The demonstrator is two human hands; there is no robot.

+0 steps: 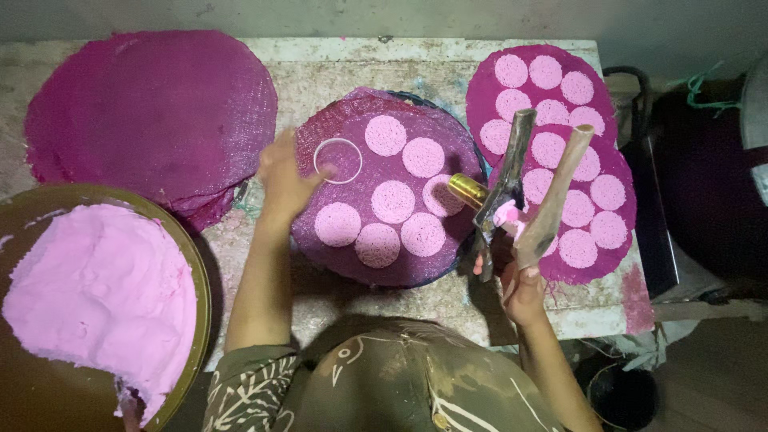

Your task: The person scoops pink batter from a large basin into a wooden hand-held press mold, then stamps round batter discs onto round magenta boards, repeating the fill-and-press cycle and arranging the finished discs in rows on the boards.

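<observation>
My left hand [288, 180] rests on a round magenta mesh sheet [448, 140] and holds a thin white ring [337, 160] flat on it at the left. Several pale pink round discs [393, 201] lie on that sheet. My right hand [520, 276] grips a two-handled press tool [534, 188] with wooden handles and a brass-coloured barrel [466, 190]; pink paste sticks to the tool near my fingers.
A big metal bowl [196, 264] of pink paste [96, 300] stands at the lower left. A stack of bare magenta mesh sheets [152, 112] lies at the upper left. At the right, filled mesh sheets [484, 88] overlap near the worn table's [432, 60] edge.
</observation>
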